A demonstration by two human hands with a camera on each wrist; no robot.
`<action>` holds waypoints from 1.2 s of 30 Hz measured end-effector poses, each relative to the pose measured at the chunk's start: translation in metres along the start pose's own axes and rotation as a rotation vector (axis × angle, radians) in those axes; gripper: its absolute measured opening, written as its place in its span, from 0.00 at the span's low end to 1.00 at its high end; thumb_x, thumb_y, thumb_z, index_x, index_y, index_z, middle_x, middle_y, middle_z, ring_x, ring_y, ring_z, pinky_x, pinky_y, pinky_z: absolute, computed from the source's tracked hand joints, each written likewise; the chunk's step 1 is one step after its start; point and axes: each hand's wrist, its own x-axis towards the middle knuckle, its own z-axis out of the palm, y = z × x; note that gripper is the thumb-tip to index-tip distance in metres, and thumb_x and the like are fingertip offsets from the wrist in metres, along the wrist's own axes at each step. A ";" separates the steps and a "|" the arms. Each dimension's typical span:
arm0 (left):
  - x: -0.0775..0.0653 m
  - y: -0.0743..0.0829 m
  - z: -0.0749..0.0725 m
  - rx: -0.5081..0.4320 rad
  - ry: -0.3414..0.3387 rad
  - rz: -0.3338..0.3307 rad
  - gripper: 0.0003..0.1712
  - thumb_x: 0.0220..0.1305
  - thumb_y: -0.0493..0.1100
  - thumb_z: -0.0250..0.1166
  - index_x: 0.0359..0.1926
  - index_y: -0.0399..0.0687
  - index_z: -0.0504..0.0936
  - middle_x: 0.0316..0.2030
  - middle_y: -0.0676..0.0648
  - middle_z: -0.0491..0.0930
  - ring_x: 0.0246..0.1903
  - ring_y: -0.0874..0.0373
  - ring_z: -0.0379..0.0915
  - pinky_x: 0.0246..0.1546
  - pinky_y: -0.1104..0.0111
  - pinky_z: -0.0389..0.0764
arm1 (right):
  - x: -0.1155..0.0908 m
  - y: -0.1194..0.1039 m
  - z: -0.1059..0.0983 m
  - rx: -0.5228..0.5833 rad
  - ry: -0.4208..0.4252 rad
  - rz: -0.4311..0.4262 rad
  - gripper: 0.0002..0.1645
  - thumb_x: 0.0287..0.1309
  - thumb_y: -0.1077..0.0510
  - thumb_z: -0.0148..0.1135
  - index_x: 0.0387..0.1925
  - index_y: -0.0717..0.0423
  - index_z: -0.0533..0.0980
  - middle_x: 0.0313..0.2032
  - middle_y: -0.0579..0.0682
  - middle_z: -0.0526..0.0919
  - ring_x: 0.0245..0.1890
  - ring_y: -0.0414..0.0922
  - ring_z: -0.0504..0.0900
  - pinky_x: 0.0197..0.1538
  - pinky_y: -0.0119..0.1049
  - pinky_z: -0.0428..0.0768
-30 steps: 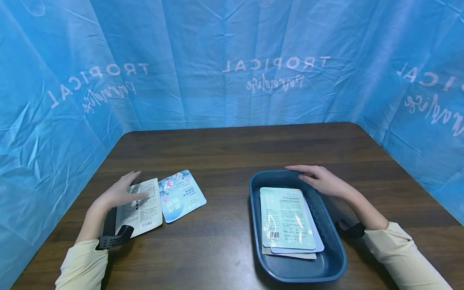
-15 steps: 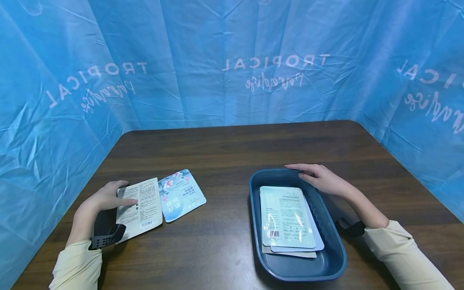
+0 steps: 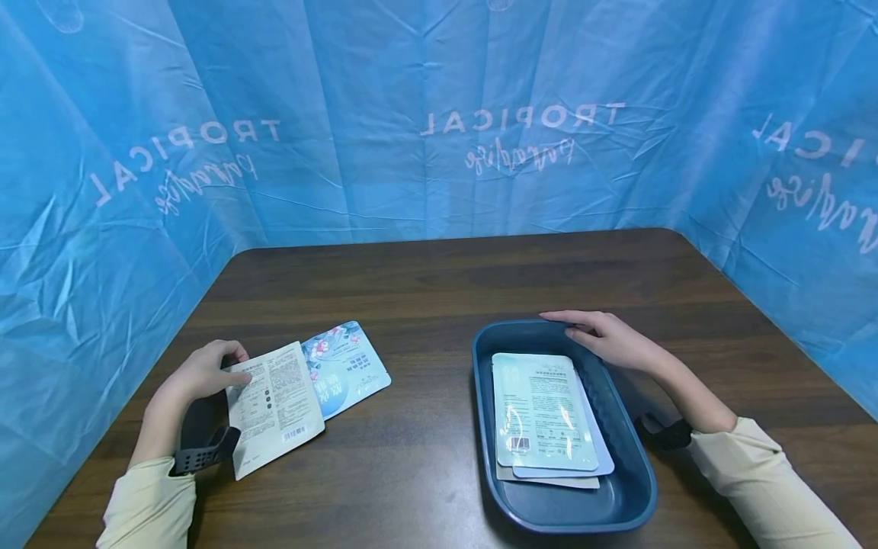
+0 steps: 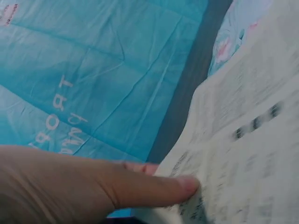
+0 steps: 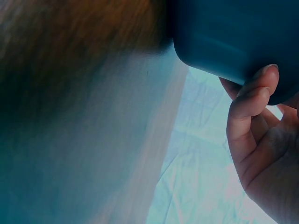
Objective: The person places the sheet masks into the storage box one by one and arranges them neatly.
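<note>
On the left, my left hand (image 3: 206, 372) pinches the left edge of a white facial mask packet (image 3: 277, 404), printed with dense text and a barcode. Its thumb (image 4: 154, 189) lies on top of the packet in the left wrist view; the other fingers are mostly hidden. The packet overlaps a blue floral facial mask packet (image 3: 353, 370). My right hand (image 3: 613, 339) grips the far right corner of a dark blue plastic basin (image 3: 641, 488), with curled fingers (image 5: 250, 105) against its outer wall. Inside lies a stack of packets, a pale green one (image 3: 545, 412) uppermost.
A dark wooden table (image 3: 411, 282) bears everything. Blue sheeting (image 3: 370, 114) with mirrored white lettering hangs round its far and side edges. Table surface (image 3: 405, 465) lies between the packets and the basin.
My left hand drew back to the left edge of the white packet and took hold of it. The packet then shifted right and toward me, covering part of the floral one. The right hand stayed put.
</note>
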 end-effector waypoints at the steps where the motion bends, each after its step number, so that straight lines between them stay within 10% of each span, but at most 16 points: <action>1: -0.001 -0.001 -0.001 -0.013 0.007 0.018 0.09 0.54 0.34 0.66 0.31 0.37 0.72 0.29 0.43 0.71 0.31 0.46 0.65 0.28 0.59 0.66 | 0.000 0.000 0.000 -0.005 0.000 -0.001 0.24 0.66 0.69 0.47 0.63 0.63 0.66 0.58 0.59 0.72 0.56 0.56 0.71 0.53 0.55 0.69; 10: -0.017 0.006 -0.025 -0.477 0.095 0.184 0.09 0.66 0.35 0.57 0.44 0.35 0.71 0.31 0.44 0.81 0.26 0.52 0.78 0.24 0.62 0.78 | 0.000 0.000 -0.002 -0.019 0.003 0.006 0.24 0.66 0.69 0.47 0.63 0.62 0.66 0.58 0.59 0.72 0.55 0.56 0.72 0.53 0.55 0.70; 21: -0.020 0.049 -0.031 -1.085 0.073 0.345 0.10 0.68 0.29 0.51 0.45 0.43 0.75 0.33 0.45 0.84 0.28 0.56 0.81 0.22 0.68 0.79 | -0.003 0.002 -0.001 0.004 0.000 0.013 0.24 0.67 0.67 0.48 0.63 0.59 0.67 0.58 0.57 0.72 0.52 0.51 0.74 0.50 0.50 0.72; 36: 0.019 0.113 -0.019 -1.103 -0.181 0.178 0.07 0.69 0.37 0.55 0.46 0.42 0.73 0.36 0.44 0.83 0.30 0.53 0.82 0.25 0.66 0.80 | 0.000 0.003 0.000 0.007 0.001 0.013 0.24 0.66 0.68 0.48 0.63 0.59 0.67 0.58 0.58 0.72 0.52 0.52 0.73 0.51 0.53 0.71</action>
